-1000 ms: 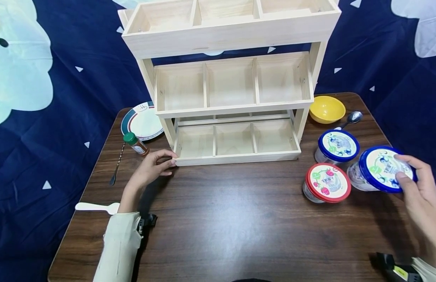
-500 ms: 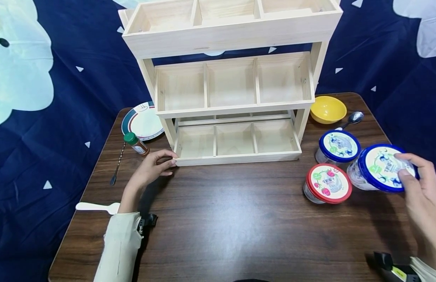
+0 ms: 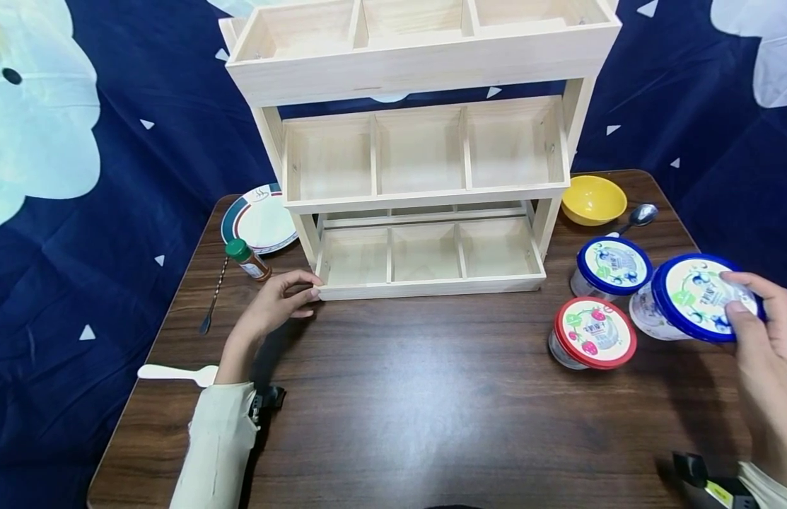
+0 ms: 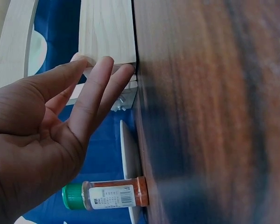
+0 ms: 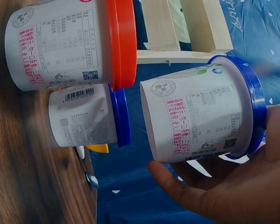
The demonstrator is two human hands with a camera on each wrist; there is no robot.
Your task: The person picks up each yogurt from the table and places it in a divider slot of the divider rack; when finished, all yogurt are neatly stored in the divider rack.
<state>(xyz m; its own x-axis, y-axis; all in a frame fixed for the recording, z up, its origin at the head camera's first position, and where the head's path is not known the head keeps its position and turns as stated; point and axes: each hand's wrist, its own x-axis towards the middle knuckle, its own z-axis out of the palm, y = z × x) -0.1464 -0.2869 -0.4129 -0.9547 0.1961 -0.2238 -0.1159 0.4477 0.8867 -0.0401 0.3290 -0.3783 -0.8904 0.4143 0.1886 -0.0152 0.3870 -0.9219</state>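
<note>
Left hand pinched the wooden rack's lower left corner. Rightward, red-lidded tub and a blue-lidded tub stood on the table. Farthest right, right hand gripped a second blue-topped tub, tilted, off the wood: lifted, I judged; setting down remained.

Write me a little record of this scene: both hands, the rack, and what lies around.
Left hand: touching the rack, bottom front left corner
Right hand: holding a blue-lidded tub, raised and tilted
Other tubs: red-lidded tub and second blue-lidded tub, on the table
Rack build: wooden, three tiers visible
Rack's left: plate, jar
Rack's right: bowl, spoon
</note>
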